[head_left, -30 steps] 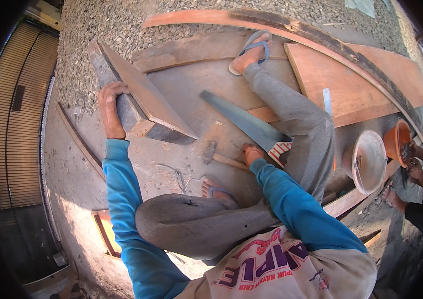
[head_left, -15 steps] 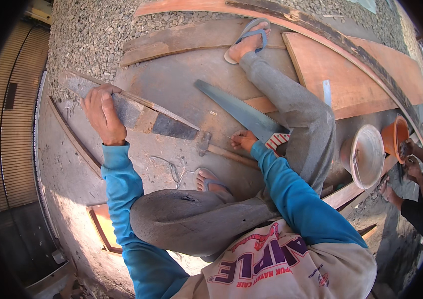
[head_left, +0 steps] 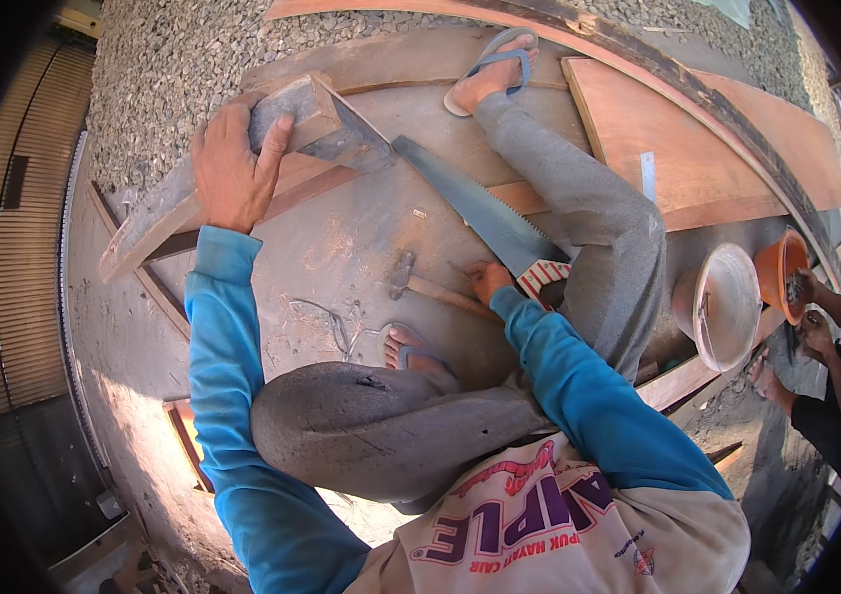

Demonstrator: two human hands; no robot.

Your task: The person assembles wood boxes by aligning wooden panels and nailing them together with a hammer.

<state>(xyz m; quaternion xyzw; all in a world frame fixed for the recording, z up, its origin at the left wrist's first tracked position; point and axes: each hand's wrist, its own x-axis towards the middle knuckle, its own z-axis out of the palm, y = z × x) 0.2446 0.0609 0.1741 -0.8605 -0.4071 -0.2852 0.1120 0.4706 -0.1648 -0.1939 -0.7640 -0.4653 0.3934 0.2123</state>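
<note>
My left hand (head_left: 232,168) is wrapped over a piece made of joined, cement-stained boards (head_left: 329,126). It is held tilted at the upper left, and part of it is hidden under my fingers. Low over the ground, my right hand (head_left: 488,281) is pinched on a small thin piece that looks like a nail. Just below those fingers lies a hammer (head_left: 440,295), its head pointing left. A handsaw (head_left: 480,206) with a red-and-white handle rests between my right hand and my leg, teeth facing up and right.
Planks (head_left: 381,64) and a broad wooden sheet (head_left: 698,158) lie ahead, with gravel (head_left: 163,79) behind. A pale bucket (head_left: 728,309) and an orange bucket (head_left: 775,269) stand at right, by another person's hands (head_left: 815,335). Bent wire (head_left: 336,322) lies near my foot.
My left hand has turned the joined boards over, swinging their right end up and away from the hammer. The right hand has barely moved and keeps its pinch.
</note>
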